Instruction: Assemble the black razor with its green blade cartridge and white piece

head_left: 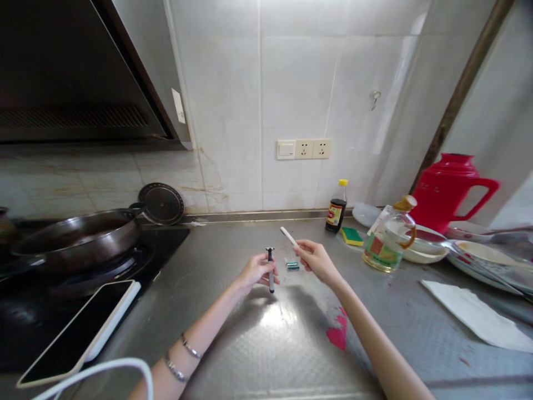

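My left hand (259, 271) is closed around a slim black and grey razor handle (271, 272), held roughly upright with its small forked top pointing up. Pinched in the fingers of my right hand (315, 260) is a thin white pen-like stick (288, 236), tilted up to the left; its exact kind is unclear. Between the two hands, small teal-and-black pieces (292, 266) that look like razor cartridges lie on the metal counter (233, 244), seemingly in clear plastic.
At left, a steel pan (83, 236) sits on the black stove, with a phone (79, 336) and white cable (112, 364) nearer me. Rightward stand a sauce bottle (335, 211), sponge (352, 236), oil jug (385, 244), red thermos (441, 191), stacked dishes (491, 266) and a white paper (474, 316).
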A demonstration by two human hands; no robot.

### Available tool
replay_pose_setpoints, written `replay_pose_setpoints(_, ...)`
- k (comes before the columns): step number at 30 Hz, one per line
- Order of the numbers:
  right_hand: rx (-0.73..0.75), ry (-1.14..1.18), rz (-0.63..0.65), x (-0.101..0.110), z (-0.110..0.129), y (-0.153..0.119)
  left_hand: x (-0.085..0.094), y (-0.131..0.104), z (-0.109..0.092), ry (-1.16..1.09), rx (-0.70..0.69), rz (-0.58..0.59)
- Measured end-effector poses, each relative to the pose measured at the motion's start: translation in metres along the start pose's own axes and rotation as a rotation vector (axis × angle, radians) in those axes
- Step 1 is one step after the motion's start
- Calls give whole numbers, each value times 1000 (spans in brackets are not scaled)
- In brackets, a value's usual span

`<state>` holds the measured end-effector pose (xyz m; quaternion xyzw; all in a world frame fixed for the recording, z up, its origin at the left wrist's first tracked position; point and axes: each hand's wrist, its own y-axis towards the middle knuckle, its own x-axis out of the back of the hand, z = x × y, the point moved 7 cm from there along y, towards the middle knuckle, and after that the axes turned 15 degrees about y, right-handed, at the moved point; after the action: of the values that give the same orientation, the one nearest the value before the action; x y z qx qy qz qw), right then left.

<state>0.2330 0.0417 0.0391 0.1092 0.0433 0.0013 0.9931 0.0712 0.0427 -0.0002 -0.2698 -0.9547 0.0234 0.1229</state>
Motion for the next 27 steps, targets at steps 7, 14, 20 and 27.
replay_pose_setpoints(7,-239,403,226,-57,10,-54,2,0,-11,12,-140,-37)
replay_pose_setpoints(14,-206,333,155,-75,9,-72,0,-1,-12,23,-197,-53)
replay_pose_setpoints(20,-269,432,119,-88,-4,-76,1,0,-13,-9,-197,-54)
replay_pose_setpoints(27,-272,542,54,-97,-10,-93,1,0,-12,14,-199,-78)
